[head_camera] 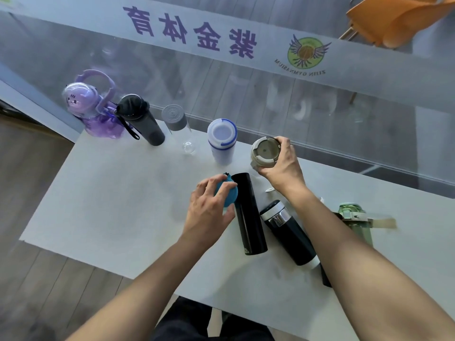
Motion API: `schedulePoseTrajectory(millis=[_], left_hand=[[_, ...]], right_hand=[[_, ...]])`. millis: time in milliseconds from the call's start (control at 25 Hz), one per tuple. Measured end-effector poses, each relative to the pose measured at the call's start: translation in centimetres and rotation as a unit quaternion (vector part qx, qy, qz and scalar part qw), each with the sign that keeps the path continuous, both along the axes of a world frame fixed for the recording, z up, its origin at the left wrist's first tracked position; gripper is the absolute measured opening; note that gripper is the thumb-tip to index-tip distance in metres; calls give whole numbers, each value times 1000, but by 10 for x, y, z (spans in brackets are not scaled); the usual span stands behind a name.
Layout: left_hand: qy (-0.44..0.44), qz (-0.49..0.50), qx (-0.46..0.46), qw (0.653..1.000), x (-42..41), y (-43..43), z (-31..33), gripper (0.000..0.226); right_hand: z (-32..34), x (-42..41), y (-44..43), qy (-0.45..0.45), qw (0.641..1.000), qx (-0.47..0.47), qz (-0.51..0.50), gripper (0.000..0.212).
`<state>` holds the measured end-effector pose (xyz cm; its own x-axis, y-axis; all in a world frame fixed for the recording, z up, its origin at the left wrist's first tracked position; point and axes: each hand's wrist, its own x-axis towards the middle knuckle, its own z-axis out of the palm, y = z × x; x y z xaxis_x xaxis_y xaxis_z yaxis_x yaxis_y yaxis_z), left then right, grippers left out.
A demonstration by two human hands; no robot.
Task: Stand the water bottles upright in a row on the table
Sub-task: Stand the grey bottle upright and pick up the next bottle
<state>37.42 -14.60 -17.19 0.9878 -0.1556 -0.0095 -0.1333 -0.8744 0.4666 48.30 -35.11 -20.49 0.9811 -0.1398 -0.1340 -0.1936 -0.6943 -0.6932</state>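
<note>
Several bottles stand upright in a row along the far side of the white table: a purple one, a dark grey one, a clear one with a grey cap and a white one with blue trim. My right hand grips a beige-lidded bottle upright at the row's right end. My left hand closes over a blue-capped bottle; its body is hidden. A slim black bottle, a black-and-silver bottle and a green bottle lie flat near me.
A glass wall with purple lettering and a round logo runs just behind the table. An orange chair stands beyond it at top right. Wooden floor lies left of the table. Another dark object is partly hidden by my right forearm.
</note>
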Motion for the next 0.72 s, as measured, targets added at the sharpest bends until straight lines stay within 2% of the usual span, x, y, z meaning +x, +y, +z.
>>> schedulePoseTrajectory(millis=[80, 240, 320, 440, 520, 600, 720], left_hand=[[-1, -4, 3, 1000, 0, 1, 0, 48], [3, -17, 9, 1000, 1, 3, 0, 51], [2, -20, 2, 1000, 2, 4, 0, 51], [-6, -13, -10, 1000, 2, 3, -2, 46], [-13, -4, -2, 1000, 3, -1, -2, 41], [-19, 2, 13, 1000, 5, -5, 0, 38], [-34, -5, 36, 999, 9, -14, 3, 38]], right_hand=[[3, 0, 1, 16, 1000, 4, -4, 88], [10, -6, -6, 94, 996, -1, -13, 116], [15, -19, -20, 101, 994, -26, -41, 105], [26, -40, -54, 92, 988, -72, -101, 71], [27, -52, -73, 116, 983, -108, -93, 61], [22, -58, -81, 148, 978, -140, -49, 62], [9, -51, -77, 170, 967, -186, 24, 79]])
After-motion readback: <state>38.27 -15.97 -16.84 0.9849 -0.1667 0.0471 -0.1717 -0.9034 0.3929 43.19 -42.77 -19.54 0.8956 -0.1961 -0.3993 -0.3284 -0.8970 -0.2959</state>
